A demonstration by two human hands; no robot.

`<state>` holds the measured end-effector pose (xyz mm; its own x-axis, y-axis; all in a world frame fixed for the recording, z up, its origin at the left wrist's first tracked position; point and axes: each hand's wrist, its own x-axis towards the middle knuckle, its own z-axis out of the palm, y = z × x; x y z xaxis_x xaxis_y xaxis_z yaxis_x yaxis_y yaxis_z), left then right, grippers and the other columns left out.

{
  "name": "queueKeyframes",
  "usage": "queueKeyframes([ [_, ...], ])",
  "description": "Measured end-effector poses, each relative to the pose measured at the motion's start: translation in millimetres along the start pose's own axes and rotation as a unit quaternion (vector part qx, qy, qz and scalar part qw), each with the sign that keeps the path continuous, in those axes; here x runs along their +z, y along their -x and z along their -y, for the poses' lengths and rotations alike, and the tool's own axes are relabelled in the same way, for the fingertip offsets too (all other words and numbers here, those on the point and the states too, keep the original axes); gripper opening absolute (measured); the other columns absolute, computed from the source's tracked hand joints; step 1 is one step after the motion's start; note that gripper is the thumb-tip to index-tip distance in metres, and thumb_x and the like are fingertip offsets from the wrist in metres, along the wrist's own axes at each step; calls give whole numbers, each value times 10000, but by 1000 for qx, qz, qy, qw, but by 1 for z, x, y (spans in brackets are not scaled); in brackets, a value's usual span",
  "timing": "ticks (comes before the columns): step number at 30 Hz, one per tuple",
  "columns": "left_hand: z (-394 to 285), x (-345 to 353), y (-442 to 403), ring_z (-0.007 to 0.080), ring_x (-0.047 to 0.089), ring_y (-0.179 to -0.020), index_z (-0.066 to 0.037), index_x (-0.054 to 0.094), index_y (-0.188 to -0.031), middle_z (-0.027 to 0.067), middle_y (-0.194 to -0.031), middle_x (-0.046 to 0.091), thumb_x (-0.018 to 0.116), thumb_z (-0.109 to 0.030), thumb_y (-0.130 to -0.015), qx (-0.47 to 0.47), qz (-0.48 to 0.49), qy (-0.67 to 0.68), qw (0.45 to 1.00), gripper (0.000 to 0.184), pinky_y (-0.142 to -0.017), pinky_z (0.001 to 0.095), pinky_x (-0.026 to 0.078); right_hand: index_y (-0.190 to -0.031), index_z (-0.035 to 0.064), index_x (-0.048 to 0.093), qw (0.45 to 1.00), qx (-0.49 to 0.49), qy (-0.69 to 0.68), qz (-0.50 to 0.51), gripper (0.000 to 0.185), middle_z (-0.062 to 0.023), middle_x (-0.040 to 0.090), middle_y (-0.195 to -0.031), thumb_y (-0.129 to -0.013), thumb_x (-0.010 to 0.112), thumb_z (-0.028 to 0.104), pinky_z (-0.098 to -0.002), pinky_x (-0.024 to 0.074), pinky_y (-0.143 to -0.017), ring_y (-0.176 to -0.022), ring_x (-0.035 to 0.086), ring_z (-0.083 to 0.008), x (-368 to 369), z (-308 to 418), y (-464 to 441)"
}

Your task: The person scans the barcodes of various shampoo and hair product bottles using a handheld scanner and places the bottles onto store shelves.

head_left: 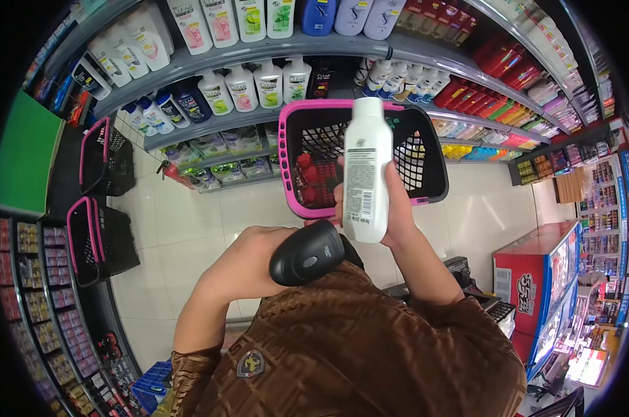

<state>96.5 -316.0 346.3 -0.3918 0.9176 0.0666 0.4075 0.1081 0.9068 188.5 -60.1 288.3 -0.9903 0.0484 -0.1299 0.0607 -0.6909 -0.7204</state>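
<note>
My left hand [248,260] is wrapped round a black handheld scanner [307,256] in front of my chest. To its right, my right hand [398,208] grips a white bottle [368,167] from the side. The bottle stands nearly upright in view, its back label with small print and a barcode facing me. Behind the bottle is a black basket with a pink rim [284,153], with some red items [314,181] inside at the left. The bottle hides part of the basket, and some fingers are hidden behind the bottle and the scanner.
Shelves [224,55] of shampoo bottles curve across the top. Two black baskets with pink handles [92,236] are on the left, beside a shelf of small packs [47,306]. A red chest freezer [530,285] stands at the right, near more shelves.
</note>
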Motion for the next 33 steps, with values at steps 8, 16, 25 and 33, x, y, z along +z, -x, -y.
queueKeyframes([
  [8, 13, 7, 3, 404, 681, -856, -51, 675, -1061, 164, -919, 709, 824, -186, -686, 36, -14, -41, 998, 425, -741, 462, 544, -1415, 15, 451, 993, 114, 34, -6, 729, -172, 682, -1057, -1040, 369, 634, -417, 565, -870, -960, 696, -263, -2, -20, 8],
  [16, 16, 6, -10, 404, 693, -899, -46, 677, -1197, 182, -976, 724, 831, -185, -689, 25, -17, -17, 999, 549, -785, 453, 552, -1399, 43, 498, 988, 120, 78, -53, 666, -147, 663, -1159, -1044, 425, 603, -388, 552, -886, -1049, 667, -235, 3, -10, 11],
  [25, 24, 13, -40, 286, 719, -817, 8, 692, -1099, 155, -924, 732, 900, -184, -744, 45, -21, 44, 998, 454, -776, 367, 557, -1450, 33, 451, 991, 132, 13, 0, 781, -174, 647, -1124, -987, 441, 662, -436, 581, -728, -885, 675, -300, -30, 15, 6],
  [33, 38, 43, -70, 180, 689, -793, -8, 693, -1075, 103, -892, 745, 871, -208, -788, -102, 8, 137, 985, 392, -786, 325, 552, -1368, 107, 439, 990, 111, -32, -82, 679, -118, 642, -1007, -991, 463, 670, -380, 543, -542, -668, 641, -233, -119, 79, -6],
])
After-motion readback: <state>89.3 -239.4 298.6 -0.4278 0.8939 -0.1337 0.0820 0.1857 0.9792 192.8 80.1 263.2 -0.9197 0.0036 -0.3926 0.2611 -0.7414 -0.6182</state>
